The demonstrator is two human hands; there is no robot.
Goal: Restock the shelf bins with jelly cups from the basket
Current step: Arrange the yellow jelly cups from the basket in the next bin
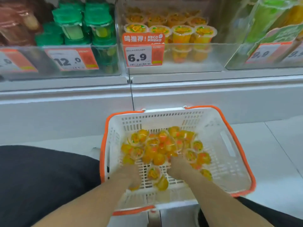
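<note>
A white basket with an orange rim stands on the floor below the shelf and holds several orange jelly cups. Both my hands are inside it, blurred by motion. My left hand is curled over a jelly cup near the basket's near left side. My right hand reaches into the near edge of the pile, its fingers hidden among the cups. Between the hands lie two loose cups. Above, the clear middle shelf bin holds upright orange jelly cups, with free room at its front.
A 6.9 price tag hangs on the middle bin's left front. Green-lidded cups fill the left bin, and green and yellow packs the right one. A white shelf ledge juts out. My dark-clothed knees flank the basket.
</note>
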